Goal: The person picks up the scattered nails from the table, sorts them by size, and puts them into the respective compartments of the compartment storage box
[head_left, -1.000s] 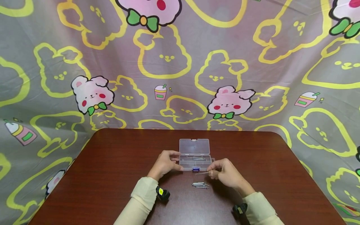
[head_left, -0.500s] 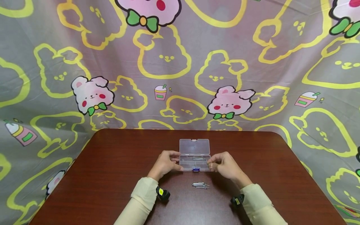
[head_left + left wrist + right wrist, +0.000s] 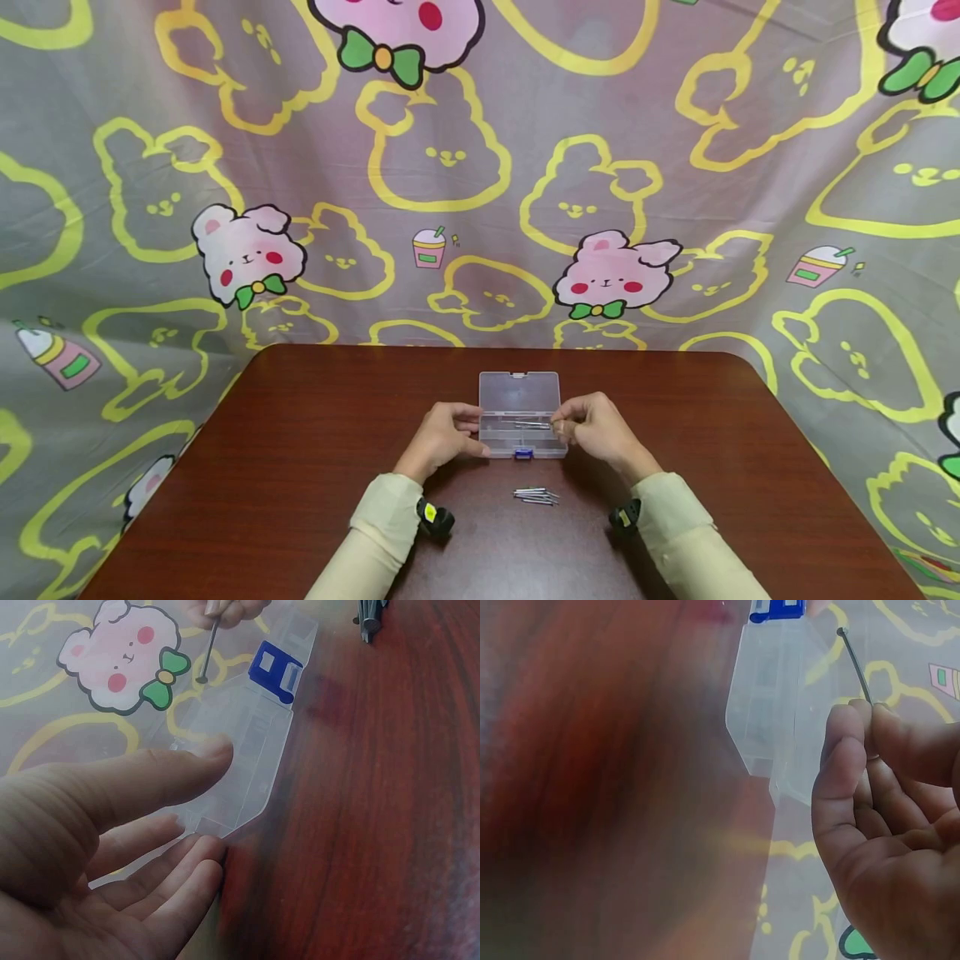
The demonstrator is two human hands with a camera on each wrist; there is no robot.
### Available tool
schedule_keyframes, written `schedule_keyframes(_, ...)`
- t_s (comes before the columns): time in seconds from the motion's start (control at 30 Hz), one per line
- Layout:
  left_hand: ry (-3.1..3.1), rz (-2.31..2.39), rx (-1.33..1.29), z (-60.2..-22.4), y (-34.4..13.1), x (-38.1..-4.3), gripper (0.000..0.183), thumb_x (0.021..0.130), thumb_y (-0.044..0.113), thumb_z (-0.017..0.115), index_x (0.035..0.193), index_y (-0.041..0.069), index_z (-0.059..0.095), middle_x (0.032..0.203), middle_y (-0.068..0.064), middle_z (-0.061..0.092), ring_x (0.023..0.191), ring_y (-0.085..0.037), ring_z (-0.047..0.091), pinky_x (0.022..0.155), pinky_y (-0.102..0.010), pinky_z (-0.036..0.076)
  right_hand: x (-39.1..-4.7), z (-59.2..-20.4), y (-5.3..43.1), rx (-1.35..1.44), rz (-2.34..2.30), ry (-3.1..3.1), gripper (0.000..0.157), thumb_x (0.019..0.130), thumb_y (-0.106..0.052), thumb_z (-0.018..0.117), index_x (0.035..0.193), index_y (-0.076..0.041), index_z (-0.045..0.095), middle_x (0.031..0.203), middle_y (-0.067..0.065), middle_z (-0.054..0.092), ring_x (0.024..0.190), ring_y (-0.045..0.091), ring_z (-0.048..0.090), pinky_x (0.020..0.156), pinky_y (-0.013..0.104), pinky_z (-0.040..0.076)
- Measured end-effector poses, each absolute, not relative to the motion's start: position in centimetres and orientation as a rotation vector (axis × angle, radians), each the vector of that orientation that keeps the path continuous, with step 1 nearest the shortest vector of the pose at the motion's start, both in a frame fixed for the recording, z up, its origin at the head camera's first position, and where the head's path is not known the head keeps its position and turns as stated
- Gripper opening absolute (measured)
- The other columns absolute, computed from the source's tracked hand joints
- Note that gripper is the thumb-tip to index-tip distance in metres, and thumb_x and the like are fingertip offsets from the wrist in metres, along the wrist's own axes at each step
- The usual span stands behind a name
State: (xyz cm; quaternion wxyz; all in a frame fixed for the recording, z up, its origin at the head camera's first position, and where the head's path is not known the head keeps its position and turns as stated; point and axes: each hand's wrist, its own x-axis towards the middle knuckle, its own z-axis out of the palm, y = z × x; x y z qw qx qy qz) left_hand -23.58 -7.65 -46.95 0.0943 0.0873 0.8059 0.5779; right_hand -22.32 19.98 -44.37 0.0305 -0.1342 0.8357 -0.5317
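A clear plastic compartment box with a blue latch stands with its lid raised. My left hand rests against the box's left end, thumb by the front corner and the other fingers along the side. Over the right part of the box, my right hand pinches a thin metal nail between thumb and fingertips. In the left wrist view that nail points its flat head down toward the box. Several nails lie in the rear compartment, partly obscured by the plastic.
A small pile of loose nails lies on the brown wooden table in front of the box. Behind the table hangs a grey cloth with cartoon animals. Each wrist wears a black camera, such as the left one.
With the nail pinched in it, my right hand has moved from in front of the box up and back over its rear compartment. My left hand has stayed at the box's left end.
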Motion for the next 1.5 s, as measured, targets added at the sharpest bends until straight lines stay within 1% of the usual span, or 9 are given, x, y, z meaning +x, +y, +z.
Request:
schedule_keyframes(0.13,2.388,1.718,0.256,-47.0,-7.6,-23.6,0.065,0.062,-0.004,0.093,0.121,-0.005,0.068,0.11,-0.019,0.071,0.103,-0.029,0.067,0.078,-0.034,0.058,-22.8,-44.2,19.8,-0.338,-1.614,2.595,0.016,0.08,0.017,0.061,0.087,0.009,0.073,0.072,0.01,0.065,0.062,0.019,0.057,0.053,0.027,0.048)
schedule_keyframes(0.23,2.385,1.716,0.253,-46.9,-7.6,-23.5,0.065,0.062,-0.004,0.093,0.122,-0.005,0.068,0.11,-0.018,0.071,0.103,-0.028,0.067,0.079,-0.034,0.057,-23.0,-44.1,19.6,-0.298,-1.562,2.641,0.014,0.081,0.014,0.063,0.086,0.006,0.074,0.072,0.01,0.066,0.061,0.018,0.057,0.052,0.026,0.048)
schedule_keyframes(0.5,2.381,1.723,0.258,-46.9,-7.6,-23.4,0.065,0.062,-0.004,0.093,0.122,-0.005,0.068,0.111,-0.019,0.07,0.104,-0.029,0.067,0.079,-0.034,0.058,-23.2,-43.8,19.0,-0.314,-1.417,2.778,0.011,0.085,0.007,0.067,0.084,0.0,0.076,0.07,0.008,0.067,0.057,0.014,0.055,0.048,0.028,0.047)
schedule_keyframes(0.7,2.379,1.721,0.251,-46.9,-7.7,-23.4,0.065,0.062,-0.004,0.093,0.122,-0.005,0.068,0.112,-0.019,0.07,0.105,-0.029,0.067,0.078,-0.034,0.058,-23.4,-43.7,18.5,-0.323,-1.344,2.826,0.012,0.086,0.008,0.068,0.083,-0.001,0.076,0.07,0.004,0.066,0.058,0.014,0.057,0.048,0.029,0.048)
schedule_keyframes(1.0,2.377,1.728,0.251,-46.9,-7.7,-23.5,0.064,0.062,-0.004,0.093,0.121,-0.004,0.068,0.111,-0.018,0.07,0.105,-0.029,0.067,0.078,-0.034,0.058,-24.0,-43.8,18.0,-0.431,-1.196,2.91,0.011,0.086,0.005,0.07,0.081,-0.003,0.076,0.072,-0.001,0.068,0.064,0.013,0.057,0.058,0.029,0.049)
schedule_keyframes(1.27,2.388,1.724,0.259,-47.0,-7.6,-23.7,0.064,0.061,-0.004,0.094,0.12,-0.004,0.069,0.109,-0.016,0.071,0.103,-0.028,0.067,0.08,-0.034,0.057,-23.9,-43.8,17.8,-0.453,-1.144,2.938,0.012,0.088,0.004,0.07,0.082,-0.005,0.076,0.075,-0.001,0.067,0.065,0.014,0.054,0.06,0.031,0.048)
schedule_keyframes(1.5,2.385,1.725,0.263,-47.1,-7.8,-23.6,0.065,0.061,-0.004,0.094,0.121,-0.004,0.068,0.109,-0.016,0.071,0.103,-0.028,0.067,0.078,-0.033,0.058,-23.9,-43.9,17.9,-0.467,-1.131,2.958,0.011,0.088,0.001,0.072,0.083,-0.008,0.078,0.078,-0.003,0.07,0.067,0.012,0.057,0.063,0.032,0.05)
